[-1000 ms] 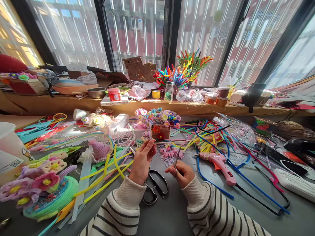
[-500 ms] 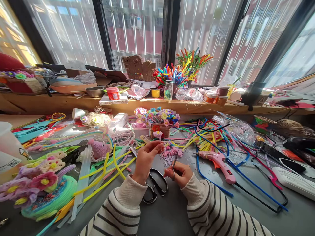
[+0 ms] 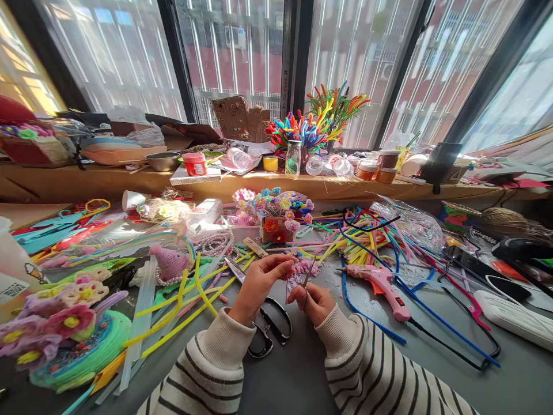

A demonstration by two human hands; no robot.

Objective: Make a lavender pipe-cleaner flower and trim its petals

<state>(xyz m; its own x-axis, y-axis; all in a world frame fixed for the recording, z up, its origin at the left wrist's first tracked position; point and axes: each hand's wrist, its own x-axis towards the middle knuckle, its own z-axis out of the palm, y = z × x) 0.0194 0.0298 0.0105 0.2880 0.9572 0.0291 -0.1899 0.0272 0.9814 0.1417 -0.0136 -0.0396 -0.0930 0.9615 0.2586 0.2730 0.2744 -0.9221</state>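
Observation:
My left hand (image 3: 259,285) pinches the thin stem of a small pink pipe-cleaner flower (image 3: 292,226), which stands upright above my fingers. My right hand (image 3: 317,302) is closed around small scissors or tweezers (image 3: 307,278), with the tip pointing up beside the stem. Both hands hover just above the grey table (image 3: 298,369). Large black scissors (image 3: 270,328) lie on the table under my wrists. A heap of small pink flowers (image 3: 302,268) lies just beyond my hands.
A pink glue gun (image 3: 382,283) with a black cord lies to the right. Coloured pipe cleaners (image 3: 367,236) are strewn behind it, yellow ones (image 3: 190,300) to the left. A small basket of flowers (image 3: 272,222) stands ahead. Knitted flowers (image 3: 64,323) sit at the left.
My left hand has turned the flower stem from slanting to upright and moved right. My right hand has come closer to it with its tool. The view has shifted slightly.

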